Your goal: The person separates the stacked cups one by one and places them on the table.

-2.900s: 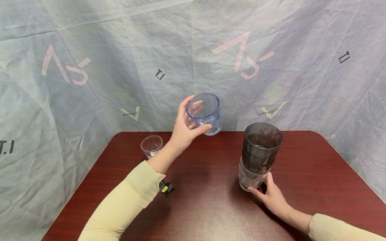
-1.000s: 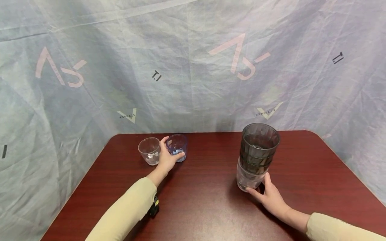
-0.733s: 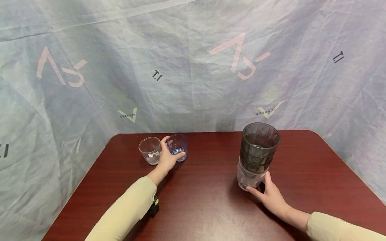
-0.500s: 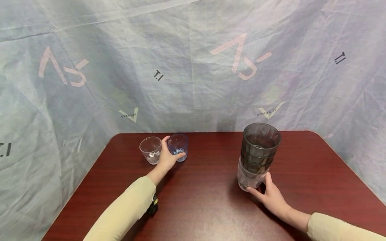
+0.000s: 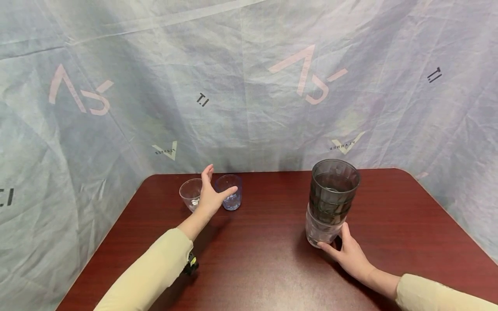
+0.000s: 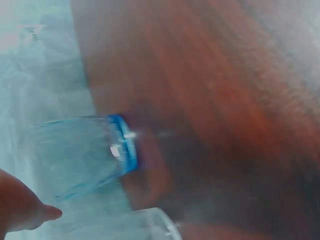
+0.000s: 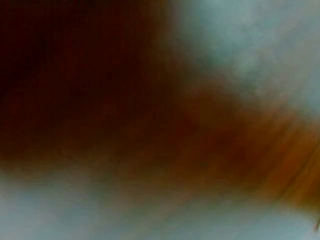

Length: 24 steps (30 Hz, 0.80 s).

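My left hand (image 5: 210,199), thumb and fingers spread apart, is at a blue-tinted clear cup (image 5: 233,202) standing upright on the table. The thumb overlaps the cup in the head view, while the left wrist view has the thumb (image 6: 30,210) apart from its wall. Just left of it stands a colourless clear cup (image 5: 188,192), partly hidden behind the hand. On the right, my right hand (image 5: 352,255) holds the base of a tall stack of cups (image 5: 333,205), smoky grey ones above clear below. Its far fingers are hidden, and the right wrist view is too blurred and dark to help.
The dark red wooden table (image 5: 268,259) has rounded far corners. A wrinkled grey cloth (image 5: 249,86) with printed letters hangs close behind its back edge and along both sides. A small black device (image 5: 190,264) sits under the left sleeve.
The blue cup came down from mid-air to the table beside the clear one. My left hand then spread its fingers and drew up slightly off it. The right hand and stack stayed put.
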Motion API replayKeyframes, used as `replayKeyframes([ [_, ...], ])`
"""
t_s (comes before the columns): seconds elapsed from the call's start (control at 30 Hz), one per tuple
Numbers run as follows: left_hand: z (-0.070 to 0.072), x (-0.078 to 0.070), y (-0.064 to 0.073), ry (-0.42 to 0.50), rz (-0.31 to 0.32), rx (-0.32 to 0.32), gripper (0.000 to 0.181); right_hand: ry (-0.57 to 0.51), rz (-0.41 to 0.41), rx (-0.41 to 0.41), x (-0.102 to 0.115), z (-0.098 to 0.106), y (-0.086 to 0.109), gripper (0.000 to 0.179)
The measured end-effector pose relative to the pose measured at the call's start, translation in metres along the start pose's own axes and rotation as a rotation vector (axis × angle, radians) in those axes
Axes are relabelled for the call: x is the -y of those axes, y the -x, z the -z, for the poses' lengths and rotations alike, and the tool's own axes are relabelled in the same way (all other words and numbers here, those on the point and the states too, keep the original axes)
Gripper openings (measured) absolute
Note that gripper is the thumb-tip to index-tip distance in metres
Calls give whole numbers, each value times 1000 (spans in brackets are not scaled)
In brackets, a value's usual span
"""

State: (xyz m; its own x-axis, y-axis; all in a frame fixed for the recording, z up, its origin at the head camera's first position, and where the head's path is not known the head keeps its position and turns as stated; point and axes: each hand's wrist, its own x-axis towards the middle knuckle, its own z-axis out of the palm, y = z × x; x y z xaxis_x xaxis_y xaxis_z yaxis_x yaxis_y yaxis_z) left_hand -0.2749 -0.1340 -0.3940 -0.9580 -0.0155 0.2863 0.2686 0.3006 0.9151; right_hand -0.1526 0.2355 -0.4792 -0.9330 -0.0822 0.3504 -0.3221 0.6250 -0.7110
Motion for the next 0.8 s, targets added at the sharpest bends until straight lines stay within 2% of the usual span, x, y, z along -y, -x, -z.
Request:
replayKeyframes([
  [0.17,6,-20,2,53,-63,1,93,6,-7,4,0,0,0,70],
  [0.3,4,-38,3,114,-139,27,90,2,2,-7,1,0,0,70],
  [0.5,-10,-71,9,168,-247,110,85,0,24,-27,0,-2,1,70],
  [0.8,-36,-109,10,261,-371,264,83,-2,11,-10,0,-1,0,70],
])
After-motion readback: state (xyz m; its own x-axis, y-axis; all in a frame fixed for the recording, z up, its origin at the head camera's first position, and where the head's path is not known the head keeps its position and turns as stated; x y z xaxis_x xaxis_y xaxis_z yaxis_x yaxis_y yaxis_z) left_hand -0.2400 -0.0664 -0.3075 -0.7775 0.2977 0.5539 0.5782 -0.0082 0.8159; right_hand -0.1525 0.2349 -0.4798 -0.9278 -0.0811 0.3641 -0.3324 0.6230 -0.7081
